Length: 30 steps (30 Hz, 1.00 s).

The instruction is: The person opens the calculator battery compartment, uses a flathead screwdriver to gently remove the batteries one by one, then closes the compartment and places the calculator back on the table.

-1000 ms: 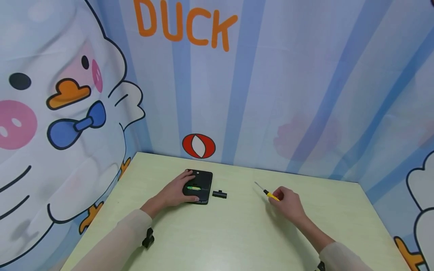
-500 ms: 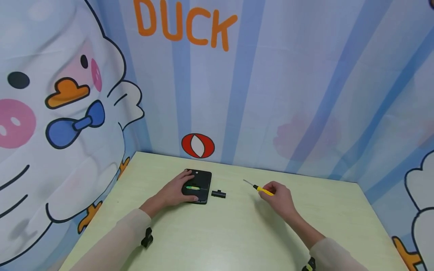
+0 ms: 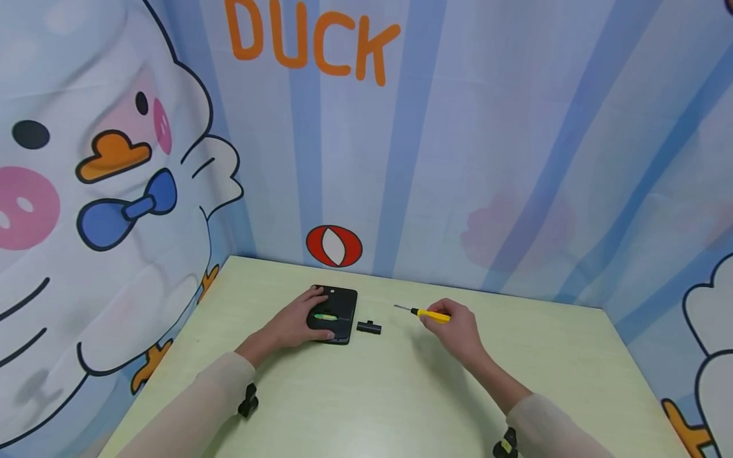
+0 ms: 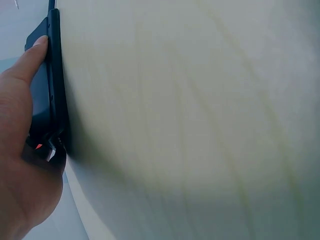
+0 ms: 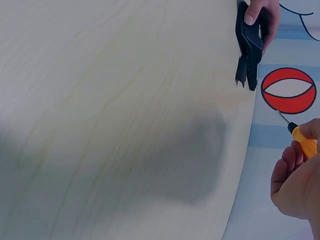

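Note:
A flat black device [image 3: 343,302] with rounded corners lies on the table in the head view. A small green-and-yellow cylinder, like a battery [image 3: 325,317], shows in its upper face. My left hand [image 3: 289,322] grips the device from the left, fingers over the far part and thumb along the near edge. In the left wrist view the thumb [image 4: 37,47] lies against the device's side. Just right of the device is a small black cover [image 3: 369,327] with a tab. My right hand [image 3: 455,324] pinches the yellow handle of a screwdriver [image 3: 429,314], its metal tip pointing left, above the table.
The pale wooden table [image 3: 378,394] ends at the back against a striped blue curtain [image 3: 458,159] with printed ducks and a red ball. Black wrist cameras sit at both sleeves.
My right hand has moved left with the screwdriver, bringing it closer to the black cover and device. The screwdriver has swung flatter. My left hand and the device have stayed in place.

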Tool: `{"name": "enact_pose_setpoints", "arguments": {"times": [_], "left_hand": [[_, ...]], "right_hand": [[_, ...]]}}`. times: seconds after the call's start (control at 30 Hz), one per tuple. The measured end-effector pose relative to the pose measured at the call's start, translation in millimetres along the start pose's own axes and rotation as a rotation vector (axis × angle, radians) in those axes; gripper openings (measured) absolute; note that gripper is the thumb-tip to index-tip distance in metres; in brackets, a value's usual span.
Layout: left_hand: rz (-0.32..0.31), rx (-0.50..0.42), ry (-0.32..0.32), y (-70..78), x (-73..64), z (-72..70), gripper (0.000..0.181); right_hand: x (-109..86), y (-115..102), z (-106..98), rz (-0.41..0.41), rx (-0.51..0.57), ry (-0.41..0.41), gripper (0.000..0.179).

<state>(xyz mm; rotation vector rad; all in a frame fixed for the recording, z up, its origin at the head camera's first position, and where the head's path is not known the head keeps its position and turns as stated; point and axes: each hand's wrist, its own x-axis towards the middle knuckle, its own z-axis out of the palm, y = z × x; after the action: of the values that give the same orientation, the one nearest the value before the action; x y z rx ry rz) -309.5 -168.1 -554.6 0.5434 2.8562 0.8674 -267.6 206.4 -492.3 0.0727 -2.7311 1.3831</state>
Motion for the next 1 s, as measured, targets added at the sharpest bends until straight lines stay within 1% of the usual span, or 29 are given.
{"name": "enact_pose_setpoints", "arguments": {"times": [0.27, 0.5, 0.63, 0.8, 1.0], "left_hand": [[-0.018, -0.006, -0.007, -0.2, -0.8, -1.6, 0.100], [-0.018, -0.012, -0.013, 1.7, -1.7, -3.6, 0.100], [-0.016, -0.006, -0.014, 2.0, -1.6, -3.8, 0.100], [-0.013, -0.003, -0.013, 0.6, -0.6, -2.4, 0.100], [-0.007, -0.015, -0.012, 0.7, -0.1, -0.4, 0.101]], "right_hand": [[2.0, -8.8, 4.7, 0.017, 0.060, 0.014, 0.019], [5.2, -18.1, 10.8, 0.024, 0.108, 0.041, 0.020], [7.1, -25.6, 15.8, 0.013, 0.123, 0.041, 0.021], [8.7, -34.5, 23.8, -0.014, 0.141, 0.022, 0.020], [7.2, -44.7, 31.0, -0.039, 0.198, 0.007, 0.016]]}}
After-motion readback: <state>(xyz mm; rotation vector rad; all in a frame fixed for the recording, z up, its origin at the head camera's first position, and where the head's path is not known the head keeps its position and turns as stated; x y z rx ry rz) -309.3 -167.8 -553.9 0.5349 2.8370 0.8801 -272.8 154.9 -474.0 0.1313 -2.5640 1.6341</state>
